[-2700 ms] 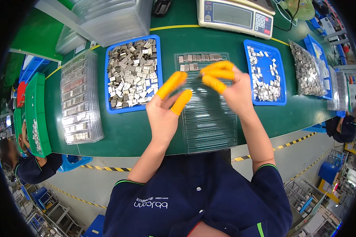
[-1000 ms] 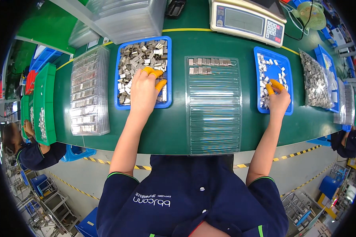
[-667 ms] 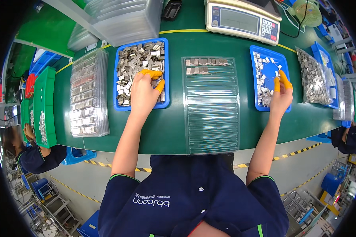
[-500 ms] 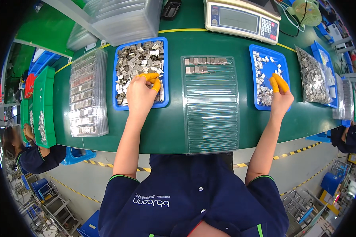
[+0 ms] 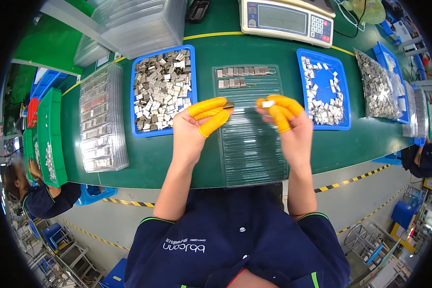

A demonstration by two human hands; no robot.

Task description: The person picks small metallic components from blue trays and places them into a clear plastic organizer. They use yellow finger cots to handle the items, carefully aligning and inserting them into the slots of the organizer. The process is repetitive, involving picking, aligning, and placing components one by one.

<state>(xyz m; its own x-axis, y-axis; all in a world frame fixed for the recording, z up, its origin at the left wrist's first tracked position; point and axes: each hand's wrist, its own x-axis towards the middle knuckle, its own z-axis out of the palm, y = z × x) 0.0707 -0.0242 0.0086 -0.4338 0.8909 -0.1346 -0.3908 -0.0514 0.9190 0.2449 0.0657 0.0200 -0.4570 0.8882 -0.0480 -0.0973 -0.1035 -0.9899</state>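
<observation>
Over the clear ribbed plastic tray [image 5: 254, 163], my two hands face each other, a short gap apart. My left hand [image 5: 192, 132] pinches a small metal connector shell [image 5: 229, 104] between yellow-covered fingertips. A small white connector piece [image 5: 269, 103] is gripped by my right hand [image 5: 293, 129], also in yellow finger covers. Metal connector shells [image 5: 236, 82] with thin tails lie in two short rows at the tray's far end. To the left, a blue tray [image 5: 153, 133] holds many loose metal shells [image 5: 162, 89]. The blue tray [image 5: 327, 79] on the right holds white pieces [image 5: 329, 116].
A digital scale [image 5: 283, 21] stands at the back. Filled clear trays [image 5: 103, 120] are stacked at left, more clear plastic [image 5: 134, 26] behind them. A bag of metal parts [image 5: 379, 89] lies at right. Beside the green bin [image 5: 55, 144] is another person's arm [image 5: 50, 192].
Both hands have left the blue trays and come together above the clear tray. The left now brings a metal connector shell, the right a white connector piece. The view has shifted slightly.
</observation>
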